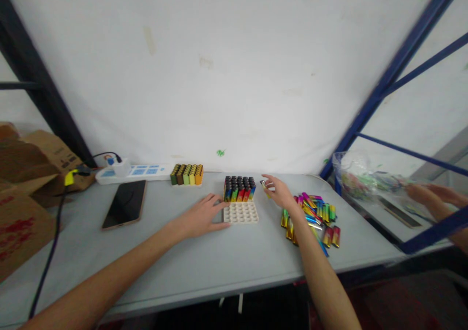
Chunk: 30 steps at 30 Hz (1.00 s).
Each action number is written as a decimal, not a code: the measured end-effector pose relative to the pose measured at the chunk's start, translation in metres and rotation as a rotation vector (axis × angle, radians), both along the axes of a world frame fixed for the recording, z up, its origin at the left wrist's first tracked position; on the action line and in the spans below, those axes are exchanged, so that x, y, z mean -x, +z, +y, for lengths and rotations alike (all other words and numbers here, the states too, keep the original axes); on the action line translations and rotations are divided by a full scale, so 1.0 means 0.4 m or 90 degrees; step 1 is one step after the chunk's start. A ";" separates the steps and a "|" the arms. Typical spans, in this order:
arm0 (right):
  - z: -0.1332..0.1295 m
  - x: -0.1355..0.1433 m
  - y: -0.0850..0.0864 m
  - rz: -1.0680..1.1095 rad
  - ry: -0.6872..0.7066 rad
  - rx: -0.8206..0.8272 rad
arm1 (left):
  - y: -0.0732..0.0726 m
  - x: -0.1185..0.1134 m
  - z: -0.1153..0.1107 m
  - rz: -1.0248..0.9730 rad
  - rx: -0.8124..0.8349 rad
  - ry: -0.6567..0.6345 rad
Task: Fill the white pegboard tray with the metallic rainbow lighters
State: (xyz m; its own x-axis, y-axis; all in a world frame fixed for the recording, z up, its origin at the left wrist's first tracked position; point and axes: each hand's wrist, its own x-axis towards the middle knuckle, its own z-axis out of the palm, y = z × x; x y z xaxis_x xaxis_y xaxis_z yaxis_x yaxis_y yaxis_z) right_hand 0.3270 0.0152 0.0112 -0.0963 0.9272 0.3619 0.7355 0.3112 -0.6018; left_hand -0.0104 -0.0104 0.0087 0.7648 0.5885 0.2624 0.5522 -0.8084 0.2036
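A white tray [240, 213] with rows of round holes lies on the table. Its back part bears upright lighters [240, 189] with black tops and shiny blue, green, red and orange bodies. My left hand [205, 215] rests at the tray's left edge, thumb and fingers spread against it. To the right of the standing lighters, my right hand [278, 191] pinches a single lighter [265, 188], yellowish with a dark and silvery end, held tilted above the table. Partly behind my right forearm lies a loose pile of shiny multicoloured lighters [321, 212].
At the wall stands another block of lighters [187, 175] with gold tops. A power strip [146, 172], a phone [125, 204] and cardboard boxes [25, 218] with a dark cable are on the left. Beyond the blue frame [365, 108] are a plastic bag [356, 176] and another person's hands [435, 196].
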 end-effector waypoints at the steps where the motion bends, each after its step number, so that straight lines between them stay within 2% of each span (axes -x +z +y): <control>1: -0.003 0.005 0.006 0.026 0.012 -0.008 | 0.000 0.000 0.000 0.002 -0.001 -0.001; 5: -0.019 0.023 0.030 0.091 0.060 -0.033 | 0.000 0.000 -0.001 0.004 -0.010 -0.003; 11: -0.032 0.028 0.054 0.099 0.084 -0.090 | -0.001 -0.001 0.002 0.008 -0.011 -0.001; 17: -0.035 0.034 0.048 0.116 0.156 -0.017 | 0.005 -0.001 -0.004 -0.014 -0.006 -0.003; 22: -0.038 0.048 0.048 0.107 0.162 -0.032 | 0.005 -0.001 -0.006 -0.020 -0.010 -0.005; 30: -0.059 0.056 0.078 0.087 0.180 -0.074 | -0.004 -0.001 0.003 -0.017 -0.002 -0.007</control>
